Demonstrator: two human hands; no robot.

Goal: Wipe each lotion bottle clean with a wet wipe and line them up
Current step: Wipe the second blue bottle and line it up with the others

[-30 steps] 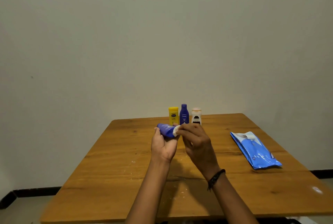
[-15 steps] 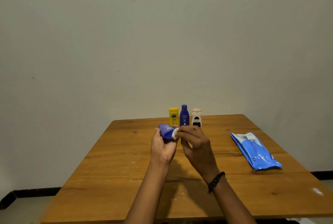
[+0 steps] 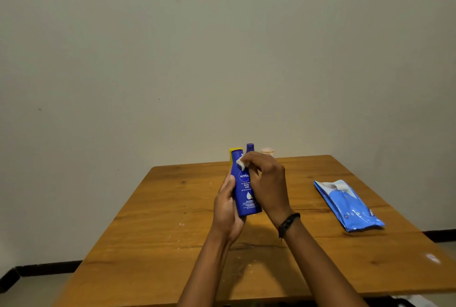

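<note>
left hand (image 3: 227, 210): grip curled round lower body of blue Nivea bottle (image 3: 245, 188), held upright above tabletop (image 3: 160, 220)
right hand (image 3: 269, 183): grip pinching white wet wipe (image 3: 240, 163) against bottle's upper part
back edge: yellow bottle (image 3: 234, 150), dark blue bottle (image 3: 250, 147), white bottle (image 3: 267, 151) in a row, mostly hidden behind hands
right side: blue wipes pack (image 3: 348, 205) lying flat

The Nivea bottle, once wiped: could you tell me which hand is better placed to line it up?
Probably the left hand: it grips the Nivea bottle by its lower half, while the right hand pinches the wet wipe near its upper end.
</note>
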